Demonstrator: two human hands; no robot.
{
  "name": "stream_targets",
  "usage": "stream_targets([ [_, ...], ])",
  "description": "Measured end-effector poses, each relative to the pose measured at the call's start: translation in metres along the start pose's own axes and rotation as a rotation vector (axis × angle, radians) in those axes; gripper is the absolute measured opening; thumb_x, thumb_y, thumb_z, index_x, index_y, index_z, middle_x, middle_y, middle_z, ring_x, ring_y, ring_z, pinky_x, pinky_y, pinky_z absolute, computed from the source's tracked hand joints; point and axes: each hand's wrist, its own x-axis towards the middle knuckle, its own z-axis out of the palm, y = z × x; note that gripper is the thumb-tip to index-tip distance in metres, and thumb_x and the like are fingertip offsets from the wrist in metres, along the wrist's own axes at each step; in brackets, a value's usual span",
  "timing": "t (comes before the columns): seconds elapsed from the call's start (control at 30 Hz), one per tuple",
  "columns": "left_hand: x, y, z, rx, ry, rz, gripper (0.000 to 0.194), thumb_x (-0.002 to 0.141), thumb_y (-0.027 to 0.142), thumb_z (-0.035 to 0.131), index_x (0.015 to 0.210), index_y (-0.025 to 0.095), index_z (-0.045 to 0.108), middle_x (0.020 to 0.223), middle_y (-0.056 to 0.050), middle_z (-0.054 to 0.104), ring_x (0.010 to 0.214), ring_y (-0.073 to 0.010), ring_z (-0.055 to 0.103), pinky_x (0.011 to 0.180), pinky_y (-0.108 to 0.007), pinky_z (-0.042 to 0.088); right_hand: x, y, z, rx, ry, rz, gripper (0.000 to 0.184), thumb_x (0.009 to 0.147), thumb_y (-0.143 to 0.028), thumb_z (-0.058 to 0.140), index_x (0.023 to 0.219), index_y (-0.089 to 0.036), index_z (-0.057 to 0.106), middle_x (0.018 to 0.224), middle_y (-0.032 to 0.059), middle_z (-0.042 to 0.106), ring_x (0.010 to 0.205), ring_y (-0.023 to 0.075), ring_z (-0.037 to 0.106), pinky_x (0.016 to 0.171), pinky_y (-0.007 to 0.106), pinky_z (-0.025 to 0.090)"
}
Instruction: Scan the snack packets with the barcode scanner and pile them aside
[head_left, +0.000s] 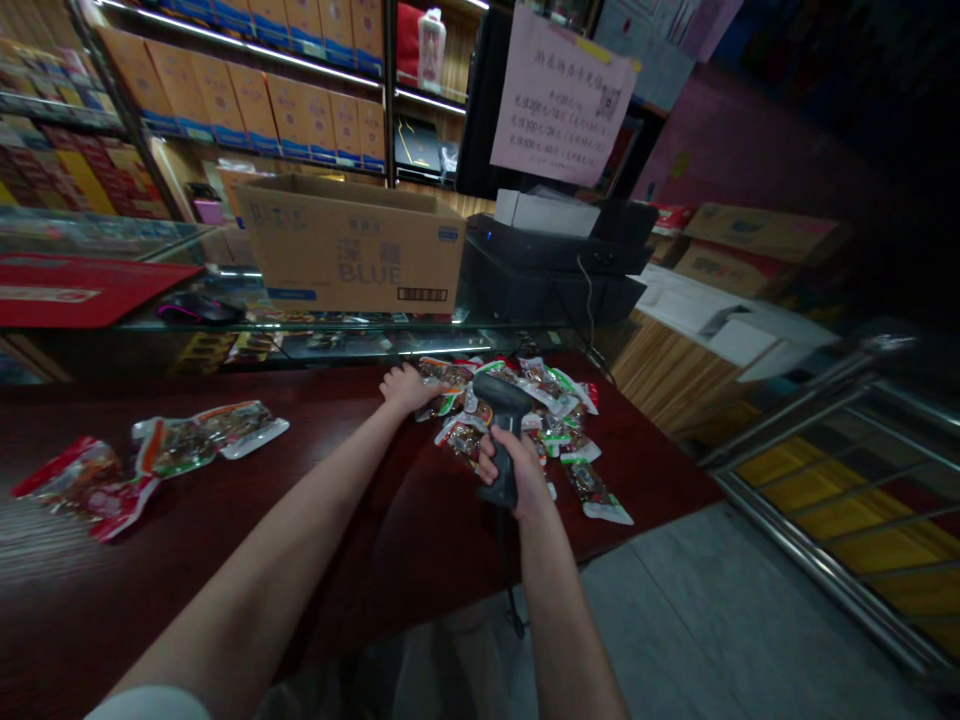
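My right hand (514, 468) is wrapped round the grip of a dark barcode scanner (501, 398), held over the front of a heap of snack packets. At the heap's left edge my left hand (405, 388) has its fingers on a clear snack packet (444, 372) with brown contents; the thumb lies along it. The heap's other sealed packets (559, 385) have white, green and red edges. One packet (596, 492) lies at the near right of the heap. Farther left on the dark red table are an orange-and-white packet (206, 437) and a red-edged packet (90, 485).
Behind the table, a glass counter (337, 343) carries an open cardboard box (352, 245), a computer mouse (199, 307), a red mat (82, 285) and a black printer (555, 255). A metal railing (795, 530) stands at the right, beyond the table's edge.
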Motion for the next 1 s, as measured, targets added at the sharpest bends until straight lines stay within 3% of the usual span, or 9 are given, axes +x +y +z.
stream_targets([
  [0.1,0.004,-0.005,-0.001,-0.011,-0.060,0.012,0.071,0.071,0.063,0.060,0.125,0.017,0.057,0.131,-0.019,0.056,0.123,-0.0378,0.049,0.097,-0.045,0.040,0.000,-0.001,0.000,-0.001,-0.009,0.000,0.029,0.070,-0.033,0.071,0.084,-0.019,0.049,0.054,-0.0083,0.050,0.033,0.0052,0.040,0.032,0.018,0.033],
  [0.17,0.004,-0.012,-0.005,-0.024,-0.099,0.045,0.059,0.074,0.055,0.060,0.122,0.022,0.059,0.128,-0.014,0.059,0.120,-0.0341,0.052,0.096,-0.044,0.041,0.000,-0.001,0.000,-0.004,-0.011,-0.004,0.029,0.070,-0.033,0.071,0.078,-0.019,0.046,0.054,-0.0077,0.051,0.033,0.0050,0.040,0.032,0.018,0.033],
  [0.37,-0.008,-0.030,-0.013,0.047,-0.107,0.234,0.060,0.073,0.041,0.059,0.132,0.034,0.052,0.145,-0.011,0.042,0.127,-0.0391,0.043,0.098,-0.051,0.038,0.000,-0.001,0.001,0.004,0.008,-0.008,0.033,0.067,-0.032,0.073,0.076,-0.020,0.044,0.053,-0.0083,0.050,0.033,0.0046,0.039,0.032,0.018,0.033],
  [0.53,-0.027,-0.044,-0.011,0.070,-0.059,0.359,0.053,0.072,0.037,0.058,0.124,0.025,0.057,0.142,-0.016,0.043,0.125,-0.0414,0.042,0.097,-0.057,0.037,0.000,0.000,0.001,-0.001,0.020,-0.004,0.034,0.065,-0.033,0.074,0.077,-0.020,0.045,0.053,-0.0080,0.051,0.033,0.0047,0.039,0.031,0.017,0.032],
  [0.7,-0.045,-0.043,-0.008,-0.068,0.057,0.506,0.064,0.078,0.032,0.054,0.138,0.016,0.039,0.142,-0.018,0.043,0.130,-0.0319,0.041,0.105,-0.047,0.035,0.000,0.001,0.001,-0.001,0.016,-0.006,0.032,0.067,-0.032,0.073,0.083,-0.019,0.048,0.053,-0.0081,0.050,0.034,0.0047,0.039,0.032,0.017,0.031],
  [0.8,-0.052,-0.037,-0.008,-0.007,-0.003,0.427,0.072,0.073,0.047,0.063,0.133,0.011,0.044,0.136,-0.024,0.045,0.126,-0.0396,0.044,0.101,-0.052,0.037,-0.001,-0.001,0.002,-0.008,0.006,-0.002,0.032,0.067,-0.032,0.073,0.081,-0.019,0.048,0.053,-0.0077,0.050,0.034,0.0046,0.039,0.032,0.017,0.031],
  [0.87,-0.053,-0.036,-0.010,0.018,-0.016,0.371,0.075,0.064,0.047,0.071,0.126,0.010,0.049,0.133,-0.025,0.045,0.123,-0.0418,0.046,0.099,-0.051,0.039,-0.001,-0.001,0.002,-0.012,0.006,0.002,0.032,0.066,-0.032,0.073,0.078,-0.019,0.047,0.053,-0.0077,0.050,0.034,0.0045,0.039,0.032,0.017,0.032],
  [1.0,-0.048,-0.051,-0.013,-0.260,-0.073,0.325,0.064,0.059,0.039,0.077,0.112,0.013,0.054,0.111,-0.017,0.063,0.108,-0.0328,0.061,0.094,-0.040,0.046,-0.002,-0.001,0.002,-0.022,0.001,0.002,0.033,0.066,-0.033,0.074,0.075,-0.019,0.044,0.054,-0.0079,0.051,0.034,0.0045,0.039,0.033,0.018,0.033],
])
